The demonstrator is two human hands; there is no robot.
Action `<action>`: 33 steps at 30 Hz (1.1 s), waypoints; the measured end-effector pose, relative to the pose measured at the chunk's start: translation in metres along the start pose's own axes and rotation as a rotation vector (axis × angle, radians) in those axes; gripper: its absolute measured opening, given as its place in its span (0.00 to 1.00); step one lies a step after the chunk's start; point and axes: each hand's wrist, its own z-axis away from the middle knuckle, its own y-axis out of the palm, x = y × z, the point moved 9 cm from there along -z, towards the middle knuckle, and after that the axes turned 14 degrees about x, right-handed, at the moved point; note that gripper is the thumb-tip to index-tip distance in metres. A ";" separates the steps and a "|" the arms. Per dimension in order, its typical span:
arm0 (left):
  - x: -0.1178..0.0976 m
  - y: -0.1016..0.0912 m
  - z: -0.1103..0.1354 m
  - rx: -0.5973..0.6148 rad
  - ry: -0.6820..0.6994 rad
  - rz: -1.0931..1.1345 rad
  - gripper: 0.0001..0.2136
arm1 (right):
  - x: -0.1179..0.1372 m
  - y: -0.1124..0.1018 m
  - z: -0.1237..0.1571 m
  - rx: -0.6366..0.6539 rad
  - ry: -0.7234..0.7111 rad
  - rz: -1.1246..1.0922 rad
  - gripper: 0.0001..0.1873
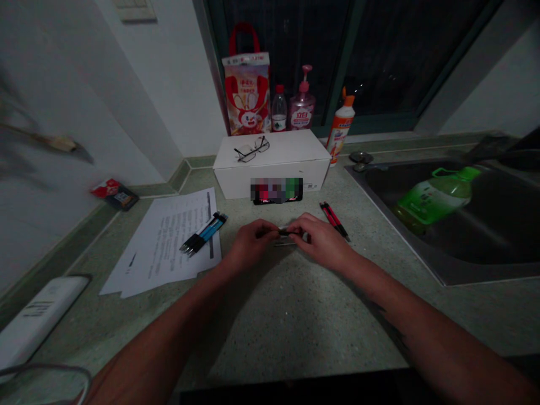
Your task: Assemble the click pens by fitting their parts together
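Close together over the counter, my left hand (250,243) and my right hand (320,239) pinch a short dark rod (284,232) between their fingertips. It resembles a pen part, but the dim light hides its detail. Just beneath, a thin pale strip (285,243) shows on the counter. To the right of my right hand lie red-and-black pens (334,220). Several blue-and-black pens (205,233) rest in a bundle on printed papers (169,242), left of my left hand.
A phone (278,191) leans against a white box (270,166) with eyeglasses (253,149) on top. Bottles and a red bag (247,93) stand behind. On the right, a sink (464,242) holds a green jug (439,197). A white power strip (44,312) lies at left.
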 end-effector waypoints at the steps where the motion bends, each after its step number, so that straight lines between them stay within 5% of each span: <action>1: 0.000 0.000 0.000 0.001 -0.001 0.004 0.01 | 0.001 0.000 0.000 -0.004 -0.012 -0.004 0.06; 17: -0.002 -0.002 0.003 -0.069 0.064 0.032 0.04 | -0.007 -0.002 -0.001 -0.093 0.012 -0.212 0.03; 33: -0.005 -0.007 0.006 -0.127 0.066 0.013 0.03 | -0.017 0.000 -0.001 -0.107 0.079 -0.298 0.13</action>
